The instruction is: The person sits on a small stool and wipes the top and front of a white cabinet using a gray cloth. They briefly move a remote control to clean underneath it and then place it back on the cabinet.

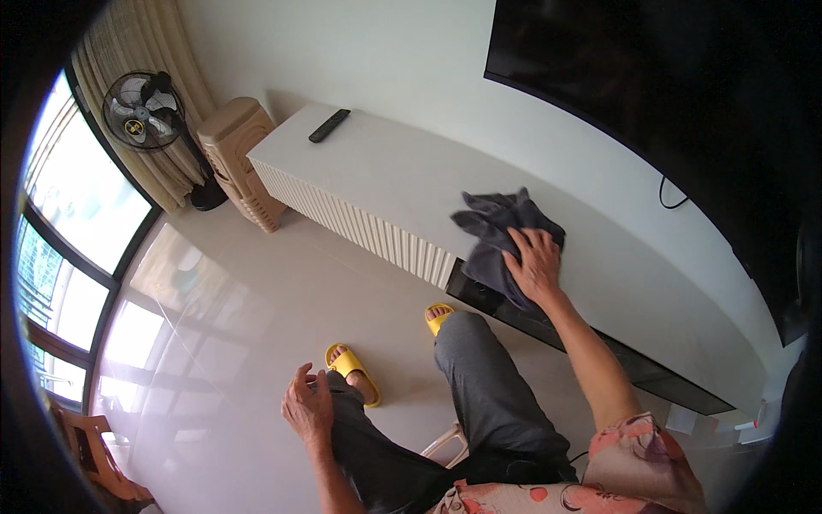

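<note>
My right hand (537,265) lies on a crumpled dark grey cloth (494,221), pressing it against the white top of a low TV cabinet (398,168). Part of the cloth hangs over the cabinet's front edge, in front of a dark glossy panel (632,363). Down at the left, my left hand (308,405) is beside my left knee, holding nothing, its fingers loosely bent. Whether it touches the trouser leg is unclear. A black remote control (329,126) rests near the far left end of the cabinet top.
A wall-mounted television (629,83) overhangs the cabinet's right side. Beyond its left end stand stacked beige plastic stools (239,157) and a pedestal fan (144,110). A wooden chair (103,453) is at lower left. Glossy tiles (257,308) cover the floor.
</note>
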Tool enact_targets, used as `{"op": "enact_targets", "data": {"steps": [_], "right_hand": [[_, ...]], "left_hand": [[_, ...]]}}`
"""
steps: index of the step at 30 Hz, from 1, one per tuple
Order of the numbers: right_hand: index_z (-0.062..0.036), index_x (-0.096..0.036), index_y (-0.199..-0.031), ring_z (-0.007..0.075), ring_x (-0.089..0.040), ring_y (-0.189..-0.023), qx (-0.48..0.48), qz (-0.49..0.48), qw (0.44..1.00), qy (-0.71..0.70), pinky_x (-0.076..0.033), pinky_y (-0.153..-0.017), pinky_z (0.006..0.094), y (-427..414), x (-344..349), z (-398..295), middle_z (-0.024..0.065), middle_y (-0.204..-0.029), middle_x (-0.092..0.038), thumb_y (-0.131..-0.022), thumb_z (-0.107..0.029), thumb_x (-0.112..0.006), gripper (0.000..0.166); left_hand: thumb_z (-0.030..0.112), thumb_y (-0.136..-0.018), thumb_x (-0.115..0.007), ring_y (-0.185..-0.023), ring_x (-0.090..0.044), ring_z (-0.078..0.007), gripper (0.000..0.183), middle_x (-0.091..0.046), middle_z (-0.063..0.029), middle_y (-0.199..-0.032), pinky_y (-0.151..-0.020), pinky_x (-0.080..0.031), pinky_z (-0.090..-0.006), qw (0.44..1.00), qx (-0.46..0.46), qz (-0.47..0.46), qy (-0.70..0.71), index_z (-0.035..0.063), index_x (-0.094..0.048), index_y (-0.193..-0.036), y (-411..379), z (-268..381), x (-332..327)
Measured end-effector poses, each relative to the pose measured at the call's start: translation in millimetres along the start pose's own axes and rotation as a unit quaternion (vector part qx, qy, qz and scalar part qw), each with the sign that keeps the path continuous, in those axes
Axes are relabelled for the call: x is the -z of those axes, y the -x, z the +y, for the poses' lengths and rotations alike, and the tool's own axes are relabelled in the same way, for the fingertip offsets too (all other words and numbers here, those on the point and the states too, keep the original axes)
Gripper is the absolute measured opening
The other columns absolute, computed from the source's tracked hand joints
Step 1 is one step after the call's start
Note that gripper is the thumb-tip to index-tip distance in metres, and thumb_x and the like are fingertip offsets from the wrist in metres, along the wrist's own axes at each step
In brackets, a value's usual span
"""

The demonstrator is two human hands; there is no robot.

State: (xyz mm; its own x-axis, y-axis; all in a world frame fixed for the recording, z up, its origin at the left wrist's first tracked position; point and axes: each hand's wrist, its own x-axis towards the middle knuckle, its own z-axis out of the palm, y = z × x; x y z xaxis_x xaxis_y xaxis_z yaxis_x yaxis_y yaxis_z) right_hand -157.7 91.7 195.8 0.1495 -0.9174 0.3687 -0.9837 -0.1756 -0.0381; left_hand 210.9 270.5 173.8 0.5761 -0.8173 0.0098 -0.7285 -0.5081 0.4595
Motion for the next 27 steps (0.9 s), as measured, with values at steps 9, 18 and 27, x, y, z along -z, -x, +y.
{"op": "enact_targets", "data": {"steps": [9, 18, 27], "right_hand": [[-0.0062, -0.057, -0.105, 0.0304, -0.048, -0.102, -0.169, 0.063, 0.978, 0.107, -0.036, -0.089, 0.0454, 93, 15, 144, 0.0096, -0.1, -0.055, -0.086, -0.028, -0.061, 0.029], [-0.0056, -0.06, -0.101, 0.0344, -0.052, -0.104, -0.007, 0.118, 0.992, -0.041, -0.037, -0.091, 0.0487, -2, -42, 75, 0.0131, -0.105, -0.058, -0.078, -0.012, -0.069, 0.026], [-0.0093, -0.059, -0.098, 0.0337, -0.049, -0.094, 0.042, 0.173, 0.972, -0.152, -0.038, -0.079, 0.047, -128, -112, -119, 0.0129, -0.096, -0.052, -0.076, -0.022, -0.069, 0.027]], "left_hand": [[0.027, -0.084, -0.063, -0.085, -0.064, -0.0246, 0.027, -0.069, -0.0051, -0.086, -0.079, -0.046, -0.0383, 1.0, -0.009, -0.006, 0.02, 0.0113, -0.063, -0.105, 0, 6, -3], [0.025, -0.083, -0.063, -0.084, -0.064, -0.0229, 0.027, -0.069, -0.0047, -0.087, -0.077, -0.047, -0.0377, 1.0, 0.013, -0.013, 0.024, 0.0119, -0.063, -0.106, -11, -2, 1], [0.023, -0.082, -0.064, -0.084, -0.063, -0.0232, 0.029, -0.068, -0.005, -0.087, -0.078, -0.048, -0.038, 0.999, 0.027, -0.028, 0.025, 0.0118, -0.064, -0.108, -15, 3, 1]]}}
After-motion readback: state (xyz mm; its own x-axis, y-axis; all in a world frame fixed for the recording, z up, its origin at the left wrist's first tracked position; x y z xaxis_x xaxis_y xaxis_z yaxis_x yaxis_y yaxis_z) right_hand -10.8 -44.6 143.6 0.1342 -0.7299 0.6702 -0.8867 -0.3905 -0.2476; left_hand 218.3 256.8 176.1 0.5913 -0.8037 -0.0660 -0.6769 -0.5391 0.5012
